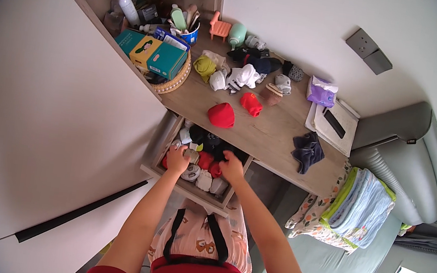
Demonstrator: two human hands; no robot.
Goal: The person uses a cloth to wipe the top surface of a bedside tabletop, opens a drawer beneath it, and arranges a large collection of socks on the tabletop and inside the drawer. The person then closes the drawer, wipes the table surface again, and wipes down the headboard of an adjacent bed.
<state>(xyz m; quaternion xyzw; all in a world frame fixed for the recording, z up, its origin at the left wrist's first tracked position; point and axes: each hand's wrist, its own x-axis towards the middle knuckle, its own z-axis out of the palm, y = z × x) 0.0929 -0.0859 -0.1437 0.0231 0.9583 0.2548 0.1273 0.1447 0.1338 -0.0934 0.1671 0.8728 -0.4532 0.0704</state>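
Observation:
Both my hands reach into an open drawer (200, 194) filled with rolled socks. At its left side my left hand (176, 159) is closed against a beige striped rolled sock (191, 156). My right hand (232, 168) is at the right side, its fingers bent down among dark socks (211, 142). What it grips, if anything, is hidden. Beside its thumb lies a red rolled sock (215, 169), with another red sock (204, 160) between the hands. White and grey rolled socks (204, 180) line the drawer's near side.
On the desktop (269, 135) above lie a red cloth bundle (221, 115), a red rolled sock (251, 104), white socks (244, 77), a brush (274, 90) and a dark cloth (307, 152). A basket (177, 81) holds boxes at left. A phone (334, 122) lies at right, near folded bedding (360, 207).

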